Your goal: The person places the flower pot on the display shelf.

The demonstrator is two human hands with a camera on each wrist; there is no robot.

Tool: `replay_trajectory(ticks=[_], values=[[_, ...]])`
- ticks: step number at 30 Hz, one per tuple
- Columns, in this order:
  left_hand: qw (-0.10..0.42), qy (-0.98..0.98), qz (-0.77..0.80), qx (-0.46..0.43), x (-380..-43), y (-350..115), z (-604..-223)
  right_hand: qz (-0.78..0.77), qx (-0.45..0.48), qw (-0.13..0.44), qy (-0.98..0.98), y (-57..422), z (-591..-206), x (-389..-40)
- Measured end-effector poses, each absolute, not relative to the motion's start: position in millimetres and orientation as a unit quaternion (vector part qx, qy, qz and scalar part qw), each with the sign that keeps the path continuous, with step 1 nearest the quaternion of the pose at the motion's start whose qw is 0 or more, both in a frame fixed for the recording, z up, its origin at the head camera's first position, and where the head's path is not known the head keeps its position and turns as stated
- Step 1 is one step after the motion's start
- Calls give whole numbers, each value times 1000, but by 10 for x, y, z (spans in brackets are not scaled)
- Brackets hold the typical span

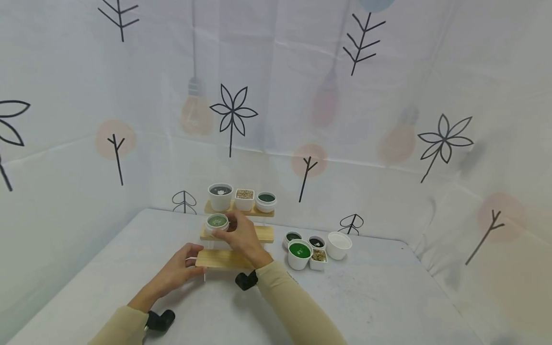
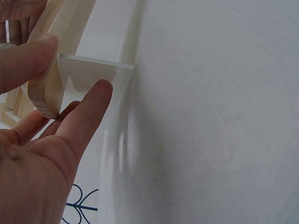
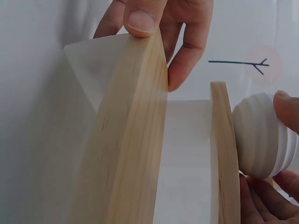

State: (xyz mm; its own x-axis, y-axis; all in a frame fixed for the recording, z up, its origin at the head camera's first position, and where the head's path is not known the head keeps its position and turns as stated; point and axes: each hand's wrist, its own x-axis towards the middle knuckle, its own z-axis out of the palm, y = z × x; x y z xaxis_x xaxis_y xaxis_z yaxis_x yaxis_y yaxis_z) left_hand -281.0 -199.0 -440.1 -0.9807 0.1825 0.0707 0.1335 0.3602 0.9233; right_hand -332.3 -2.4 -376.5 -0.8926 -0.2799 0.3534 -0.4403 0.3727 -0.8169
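A three-tier stand has wooden shelf boards on clear supports. My left hand [image 1: 177, 268] grips the left end of its lowest board [image 1: 224, 259], thumb on the top edge and fingers around the end and beneath, as the left wrist view shows. At the left end of the middle board [image 1: 264, 234], my right hand [image 1: 243, 235] holds a small round white pot with a pale green top [image 1: 217, 222]. Its ribbed side [image 3: 257, 135] meets the board's surface in the right wrist view, between thumb and fingers.
On the top board [image 1: 209, 209] stand a grey-topped white cup [image 1: 221, 200], a square cup with grainy filling [image 1: 245, 199] and a dark-green-topped pot [image 1: 266, 203]. Right of the stand are several more cups, including a bright green one [image 1: 299, 256] and a plain white one [image 1: 339, 246]. A printed curtain [image 1: 276, 96] hangs behind.
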Motion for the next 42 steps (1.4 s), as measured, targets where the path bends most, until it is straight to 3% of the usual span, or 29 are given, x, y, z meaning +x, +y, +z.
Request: replay_trajectory(ticks=[11, 31, 42], values=[[23, 823, 559, 98, -2810, -1987, -4405, 525, 223, 69, -818, 177, -3785, -3254], [23, 840, 536, 81, -2813, -1972, -4396, 474, 257, 157, -828, 1023, -3837, -2968], [23, 839, 538, 83, -2831, -1979, -4414, 436, 201, 187, -857, 1486, -3886, -2820]])
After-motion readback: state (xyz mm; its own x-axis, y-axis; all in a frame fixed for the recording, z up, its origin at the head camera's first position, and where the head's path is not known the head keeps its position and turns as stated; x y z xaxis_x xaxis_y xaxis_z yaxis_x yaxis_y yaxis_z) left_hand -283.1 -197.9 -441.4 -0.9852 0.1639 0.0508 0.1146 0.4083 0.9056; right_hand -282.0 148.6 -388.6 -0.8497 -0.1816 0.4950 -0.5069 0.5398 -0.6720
